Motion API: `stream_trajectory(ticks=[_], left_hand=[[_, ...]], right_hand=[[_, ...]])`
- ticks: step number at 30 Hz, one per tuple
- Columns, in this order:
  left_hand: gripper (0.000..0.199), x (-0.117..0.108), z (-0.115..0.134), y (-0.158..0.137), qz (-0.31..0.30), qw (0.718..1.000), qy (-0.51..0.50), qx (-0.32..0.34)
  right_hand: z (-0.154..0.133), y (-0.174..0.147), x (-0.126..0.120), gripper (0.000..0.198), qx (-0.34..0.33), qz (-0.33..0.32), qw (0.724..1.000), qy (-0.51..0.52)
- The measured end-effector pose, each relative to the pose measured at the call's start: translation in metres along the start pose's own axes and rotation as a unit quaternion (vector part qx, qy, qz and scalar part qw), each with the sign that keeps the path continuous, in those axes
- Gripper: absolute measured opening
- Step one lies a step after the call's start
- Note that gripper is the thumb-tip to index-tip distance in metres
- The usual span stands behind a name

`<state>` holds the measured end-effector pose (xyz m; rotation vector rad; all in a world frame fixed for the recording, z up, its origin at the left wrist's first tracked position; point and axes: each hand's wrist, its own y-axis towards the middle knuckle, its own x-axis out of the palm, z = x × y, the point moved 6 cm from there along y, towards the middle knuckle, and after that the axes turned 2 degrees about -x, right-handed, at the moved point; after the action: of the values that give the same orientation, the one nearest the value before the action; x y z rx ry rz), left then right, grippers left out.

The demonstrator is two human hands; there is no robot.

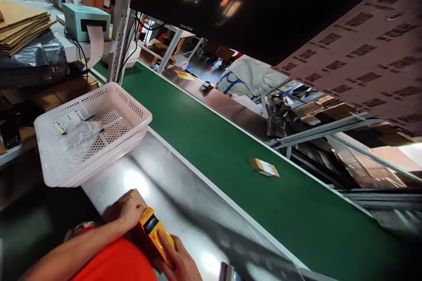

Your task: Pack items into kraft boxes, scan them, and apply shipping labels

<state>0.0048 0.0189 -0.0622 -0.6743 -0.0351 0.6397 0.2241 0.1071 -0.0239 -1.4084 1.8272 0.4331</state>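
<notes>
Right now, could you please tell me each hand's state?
Left hand: curled on the cardboard box; whether it grips cannot be told.
Right hand: closed, holding the yellow handheld tool.

yellow-and-black device (154, 229), brown box (138, 196), green belt (198, 140), white lattice basket (114, 150), red garment (115, 263)

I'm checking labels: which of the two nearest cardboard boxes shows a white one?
The small parcel on the green belt; the carton at the left hand shows none.

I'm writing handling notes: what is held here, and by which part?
The right grip holds the yellow tool by its near end. The left grip is on the box; whether it grasps it cannot be told.
</notes>
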Motion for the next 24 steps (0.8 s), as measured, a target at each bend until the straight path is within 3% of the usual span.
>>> stream_trajectory(ticks=[5, 11, 19, 24], left_hand=[[0.034, -0.037, 0.011, 0.021, 0.052, 0.995, 0.073, 0.040], [0.037, -0.083, -0.001, 0.041, 0.105, 0.986, 0.124, 0.034], [0.039, -0.084, -0.028, 0.050, 0.106, 0.984, 0.141, 0.016], [0.042, -0.070, -0.049, 0.059, 0.071, 0.985, 0.157, 0.002]], right_hand=[[-0.009, -0.002, -0.006, 0.067, 0.042, -0.042, 0.998, -0.004], [0.002, 0.006, 0.016, 0.077, 0.093, -0.102, 0.988, -0.068], [-0.010, 0.025, 0.024, 0.082, 0.099, -0.139, 0.970, -0.173], [-0.018, 0.033, 0.019, 0.085, 0.117, -0.152, 0.960, -0.206]])
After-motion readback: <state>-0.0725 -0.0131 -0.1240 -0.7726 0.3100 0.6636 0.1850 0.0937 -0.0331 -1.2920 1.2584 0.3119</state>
